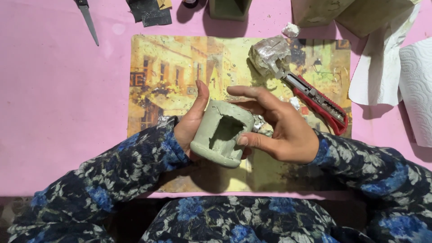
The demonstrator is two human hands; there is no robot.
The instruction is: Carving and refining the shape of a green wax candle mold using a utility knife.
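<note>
Sleeves: dark floral fabric (135, 166) fills the bottom edge, nearest the camera.
Clay block: grey-green rounded block (222, 133) held above the picture placemat (175, 67), between both hands.
Left hand: left hand (191, 121) cups the block's side, thumb raised along its edge, fingers wrapped behind.
Right hand: right hand (281, 128) grips the other side, thumb pressed at the hollow's rim, index finger extended over the top.
Progress: a squarish hollow is already cut into the upward face; its edges look rough, so smoothing seems left.
Orientation: long axis runs from lower left to upper right; the hollow faces the camera.
Nearby: red utility knife (317, 101) and a foil-wrapped lump (269, 54) lie on the placemat, paper towels (416, 85) at right.
</note>
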